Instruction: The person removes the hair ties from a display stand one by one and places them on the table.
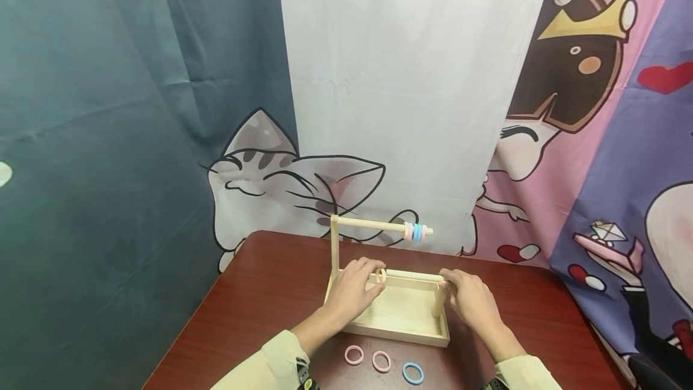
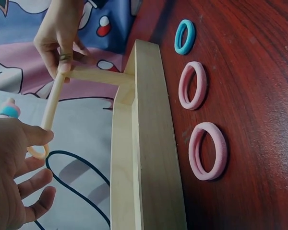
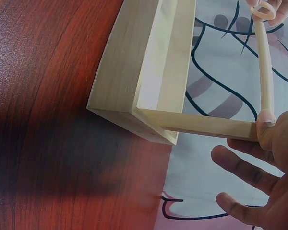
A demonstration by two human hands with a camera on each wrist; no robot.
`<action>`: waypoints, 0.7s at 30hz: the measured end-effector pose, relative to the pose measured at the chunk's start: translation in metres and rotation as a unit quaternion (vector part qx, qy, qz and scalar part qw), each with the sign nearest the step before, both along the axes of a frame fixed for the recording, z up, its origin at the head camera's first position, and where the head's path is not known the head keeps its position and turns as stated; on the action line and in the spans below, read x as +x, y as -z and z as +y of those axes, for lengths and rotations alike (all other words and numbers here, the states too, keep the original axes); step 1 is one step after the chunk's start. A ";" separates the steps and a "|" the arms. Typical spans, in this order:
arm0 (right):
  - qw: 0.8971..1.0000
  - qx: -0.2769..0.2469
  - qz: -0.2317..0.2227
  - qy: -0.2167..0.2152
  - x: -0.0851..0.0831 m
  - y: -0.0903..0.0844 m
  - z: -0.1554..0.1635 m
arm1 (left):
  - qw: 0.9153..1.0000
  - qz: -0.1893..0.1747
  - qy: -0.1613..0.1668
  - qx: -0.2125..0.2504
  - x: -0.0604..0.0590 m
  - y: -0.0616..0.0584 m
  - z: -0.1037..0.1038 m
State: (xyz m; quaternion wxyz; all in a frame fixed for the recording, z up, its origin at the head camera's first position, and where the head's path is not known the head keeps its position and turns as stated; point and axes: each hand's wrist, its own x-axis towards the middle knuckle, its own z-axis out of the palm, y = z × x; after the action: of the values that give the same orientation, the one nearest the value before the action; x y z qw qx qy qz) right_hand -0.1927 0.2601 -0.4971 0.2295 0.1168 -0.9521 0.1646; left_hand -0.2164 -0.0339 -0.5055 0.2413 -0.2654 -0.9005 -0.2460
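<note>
A pale wooden stand [image 1: 395, 333] with a tray base sits on the dark red table. Its tall post carries an upper rod [image 1: 373, 225] with pink and blue rings [image 1: 417, 232] near the free end. A lower rod [image 1: 411, 277] runs to a short post [image 3: 201, 125]. My left hand [image 1: 372, 280] pinches a cream ring [image 1: 381, 275] threaded on the lower rod; the left wrist view shows my thumb over this ring [image 2: 38, 152]. My right hand [image 1: 447, 282] pinches the lower rod's right end at the short post, with its other fingers [image 3: 240, 167] spread.
Two pink rings [image 1: 354, 354] [image 1: 381, 361] and a blue ring [image 1: 412, 372] lie loose on the table in front of the tray. Cartoon-printed cloth hangs behind the table. The table's far edge lies just beyond the stand.
</note>
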 end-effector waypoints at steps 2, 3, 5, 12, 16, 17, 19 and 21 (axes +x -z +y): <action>1.000 -0.003 -0.004 0.002 0.000 0.000 0.000 | 1.000 -0.007 -0.001 -0.002 0.002 -0.001 -0.002; 1.000 -0.004 -0.005 0.003 0.000 0.000 0.000 | 1.000 -0.010 -0.001 -0.004 0.003 -0.001 -0.002; 1.000 -0.006 -0.008 0.005 0.001 -0.001 -0.001 | 1.000 -0.013 -0.001 -0.007 0.006 -0.002 -0.003; 1.000 -0.002 -0.018 0.005 0.000 -0.002 0.001 | 0.999 -0.018 0.015 -0.032 0.013 0.001 -0.001; 1.000 -0.003 -0.020 0.005 0.000 -0.002 0.001 | 0.998 -0.022 0.033 -0.044 0.018 0.005 0.004; 1.000 -0.003 -0.020 0.005 0.000 -0.002 0.001 | 0.998 -0.021 0.036 -0.048 0.020 0.007 0.005; 1.000 -0.004 -0.021 0.004 0.000 -0.003 0.000 | 0.997 -0.020 0.040 -0.055 0.023 0.009 0.008; 1.000 -0.003 -0.021 0.004 0.000 -0.003 0.000 | 0.997 -0.020 0.043 -0.064 0.026 0.011 0.012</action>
State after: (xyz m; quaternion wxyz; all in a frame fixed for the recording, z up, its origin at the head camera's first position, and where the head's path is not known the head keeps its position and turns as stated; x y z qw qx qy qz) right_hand -0.1923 0.2599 -0.4942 0.2104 0.1086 -0.9567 0.1692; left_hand -0.1907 -0.0220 -0.5168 0.1945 -0.3140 -0.9069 -0.2029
